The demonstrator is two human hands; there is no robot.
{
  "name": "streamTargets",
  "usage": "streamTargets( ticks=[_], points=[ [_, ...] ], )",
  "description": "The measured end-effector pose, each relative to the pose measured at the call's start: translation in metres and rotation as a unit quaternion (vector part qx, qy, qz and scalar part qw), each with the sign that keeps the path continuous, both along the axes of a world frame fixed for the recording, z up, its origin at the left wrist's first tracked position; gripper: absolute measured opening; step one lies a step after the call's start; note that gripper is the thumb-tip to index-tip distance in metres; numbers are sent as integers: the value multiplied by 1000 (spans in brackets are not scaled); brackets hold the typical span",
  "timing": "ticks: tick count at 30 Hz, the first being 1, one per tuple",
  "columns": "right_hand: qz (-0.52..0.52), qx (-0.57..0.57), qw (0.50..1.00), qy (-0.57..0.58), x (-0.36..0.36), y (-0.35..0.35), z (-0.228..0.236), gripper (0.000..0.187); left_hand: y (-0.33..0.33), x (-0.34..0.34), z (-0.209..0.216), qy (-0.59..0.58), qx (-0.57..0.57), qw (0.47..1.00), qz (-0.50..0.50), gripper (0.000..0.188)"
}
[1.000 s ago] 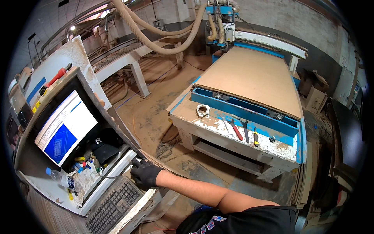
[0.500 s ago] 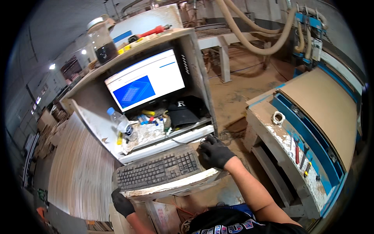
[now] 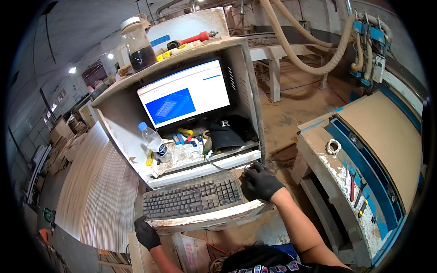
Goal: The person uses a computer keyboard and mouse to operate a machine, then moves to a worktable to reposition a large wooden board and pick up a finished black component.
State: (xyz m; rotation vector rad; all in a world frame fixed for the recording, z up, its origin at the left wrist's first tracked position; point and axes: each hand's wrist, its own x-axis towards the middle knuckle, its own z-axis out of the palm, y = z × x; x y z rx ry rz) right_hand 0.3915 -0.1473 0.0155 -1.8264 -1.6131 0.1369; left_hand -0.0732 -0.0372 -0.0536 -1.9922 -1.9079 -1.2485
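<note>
In a black glove, my right hand (image 3: 261, 182) lies over a computer mouse, which is almost wholly hidden beneath the palm and fingers. Just left of it, a dusty black keyboard (image 3: 193, 195) rests on the worn white pull-out keyboard tray (image 3: 205, 217). My left hand (image 3: 147, 233), also gloved in black, is closed on the tray's front left corner; its fingertips are partly hidden. A monitor (image 3: 184, 93) inside the wooden cabinet (image 3: 255, 91) shows a blue panel with a line drawing on a white window.
A water bottle (image 3: 154, 143), small coloured items and a black cap (image 3: 227, 132) lie below the monitor. On the cabinet top are a jar (image 3: 139, 48) and a red tool (image 3: 195, 38). Stacked sheets (image 3: 98, 191) stand left; a blue-edged machine bed (image 3: 382, 123) with hand tools stands right.
The view has shifted, so the cabinet and machine sit further right and slightly lower in the picture. Both hands keep their places, on the mouse and at the tray corner.
</note>
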Motion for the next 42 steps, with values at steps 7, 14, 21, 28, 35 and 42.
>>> streamTargets(
  ticks=[7,14,21,28,35,42],
  points=[
    [10,-10,1000,-22,4,2,-7,36,1,-3,-3,20,10,1000,2,38],
    [12,-4,1000,-14,3,3,-3,32,-1,2,4,31,17,999,-9,30],
    [5,-11,1000,-14,-1,0,-3,33,-3,-5,-1,98,23,995,12,20],
    [24,37,999,-3,11,11,-29,29,14,-16,-23,-124,-15,988,-91,46],
    [17,-42,999,20,-1,8,-6,29,1,-3,6,-73,36,994,-75,44],
    [-2,-38,999,2,0,4,-8,29,-15,16,26,-43,-30,998,40,43]
  ],
)
